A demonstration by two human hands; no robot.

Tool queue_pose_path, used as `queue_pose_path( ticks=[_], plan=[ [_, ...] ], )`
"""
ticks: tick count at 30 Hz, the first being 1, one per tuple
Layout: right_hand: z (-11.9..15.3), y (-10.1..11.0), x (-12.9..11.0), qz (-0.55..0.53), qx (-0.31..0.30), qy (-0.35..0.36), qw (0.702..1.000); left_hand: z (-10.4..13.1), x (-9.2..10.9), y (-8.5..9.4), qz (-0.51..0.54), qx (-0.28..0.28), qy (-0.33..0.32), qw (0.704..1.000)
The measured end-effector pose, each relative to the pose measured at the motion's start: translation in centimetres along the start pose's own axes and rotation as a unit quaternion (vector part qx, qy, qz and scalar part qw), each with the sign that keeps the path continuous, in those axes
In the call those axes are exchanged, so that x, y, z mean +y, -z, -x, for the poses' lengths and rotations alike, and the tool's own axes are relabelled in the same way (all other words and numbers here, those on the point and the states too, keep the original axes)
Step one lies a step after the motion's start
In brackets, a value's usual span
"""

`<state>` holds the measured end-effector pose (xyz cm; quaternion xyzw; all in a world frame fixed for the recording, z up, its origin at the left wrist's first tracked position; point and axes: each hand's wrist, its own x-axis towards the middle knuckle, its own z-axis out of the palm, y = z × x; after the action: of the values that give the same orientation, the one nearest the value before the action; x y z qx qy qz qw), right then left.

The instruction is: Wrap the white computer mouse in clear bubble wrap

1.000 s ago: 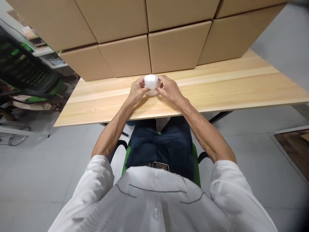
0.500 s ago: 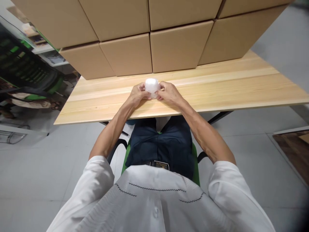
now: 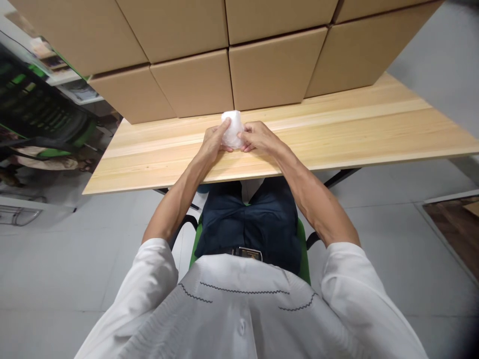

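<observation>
Between my two hands is a small white translucent packet (image 3: pixel 233 128), rounded and soft-looking; its exact kind I cannot make out. My left hand (image 3: pixel 214 140) grips its left side, thumb lying up along the front face and the other fingers mostly hidden behind. On the right, my right hand (image 3: pixel 258 136) pinches the lower right edge between thumb and curled fingers. The packet is tilted, held just over the light wooden table (image 3: pixel 329 134), close to the foot of the cardboard boxes.
Several cardboard boxes (image 3: pixel 277 70) are stacked in two rows along the table's far side. A green and black chair (image 3: pixel 41 99) and a white shelf (image 3: pixel 80 89) stand at the left. The table's front edge runs just above my lap.
The white packet has been turned so that a taller, flatter face shows. My left thumb has moved up from its lower edge onto the front; my right hand stays at the right side.
</observation>
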<state>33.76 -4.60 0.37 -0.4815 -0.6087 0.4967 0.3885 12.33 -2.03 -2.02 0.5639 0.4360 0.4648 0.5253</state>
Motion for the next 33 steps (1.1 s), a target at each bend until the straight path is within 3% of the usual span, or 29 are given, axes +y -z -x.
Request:
queue_pose_path(
  ticks=[3,7,14,24,33],
  plan=[
    [-0.2,-0.3,0.5,0.002,0.007,0.023,1.0,0.1,0.4,-0.7,-0.001,0.033,0.011,0.999],
    [-0.4,-0.2,1.6,0.05,0.017,0.061,0.997,0.7,0.3,-0.8,-0.01,0.024,-0.006,1.0],
    [-0.4,0.0,2.3,0.161,0.019,0.128,0.979,0.9,-0.8,0.4,-0.079,0.047,-0.078,0.993],
    [-0.5,-0.7,2.4,0.296,0.025,0.148,0.943,1.4,-1.2,1.0,-0.143,0.043,-0.112,0.982],
    [0.2,-1.1,2.6,0.325,0.029,0.155,0.932,2.3,-0.9,2.3,-0.211,0.01,-0.122,0.97]
  ],
)
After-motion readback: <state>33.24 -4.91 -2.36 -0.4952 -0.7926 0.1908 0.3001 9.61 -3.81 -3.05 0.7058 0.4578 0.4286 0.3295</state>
